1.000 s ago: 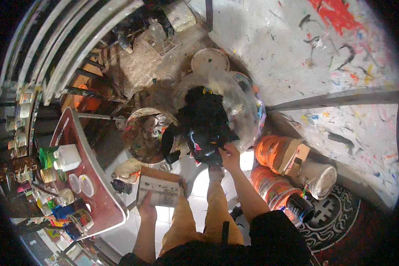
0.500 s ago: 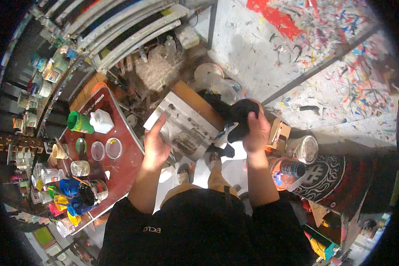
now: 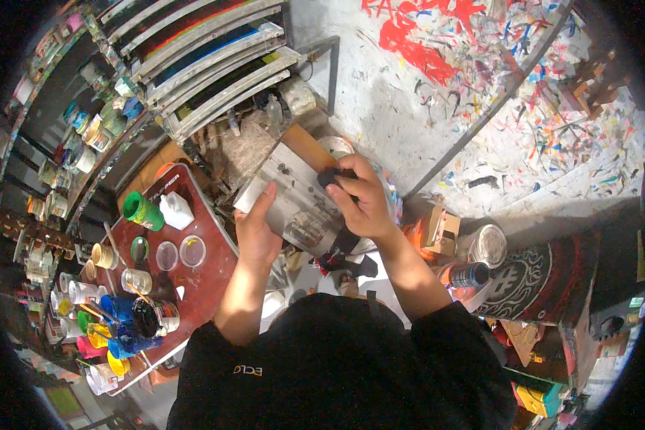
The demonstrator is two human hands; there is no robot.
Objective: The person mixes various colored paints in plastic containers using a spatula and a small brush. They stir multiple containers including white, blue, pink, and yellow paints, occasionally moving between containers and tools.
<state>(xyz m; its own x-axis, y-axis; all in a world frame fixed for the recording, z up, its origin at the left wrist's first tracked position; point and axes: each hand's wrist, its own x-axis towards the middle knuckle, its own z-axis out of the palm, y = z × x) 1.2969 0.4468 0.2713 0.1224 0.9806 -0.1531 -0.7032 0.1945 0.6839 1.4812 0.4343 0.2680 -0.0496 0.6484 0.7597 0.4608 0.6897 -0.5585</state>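
Observation:
My left hand (image 3: 257, 233) grips the lower left edge of a flat board (image 3: 292, 188), its thumb resting on the face. The board is tilted and has a grey-white face with dark smudges and print marks, plus a brown strip along its upper right side. A bunched black cloth (image 3: 327, 177) is pinched in my right hand (image 3: 366, 202) and touches the board's right part. Dark fabric also hangs below that hand, beside the board's lower corner. My right palm hides part of the cloth.
To the left, a dark red table (image 3: 193, 247) carries a green tub (image 3: 143, 212), a white bottle (image 3: 175, 211) and several paint pots. Stacked frames (image 3: 222, 79) stand at the far side. On the right are a cardboard box (image 3: 443, 231) and a white bucket (image 3: 487, 246).
My right hand has moved left with the black cloth, from beside the board onto its right part. My left hand still holds the board. The view has shifted slightly.

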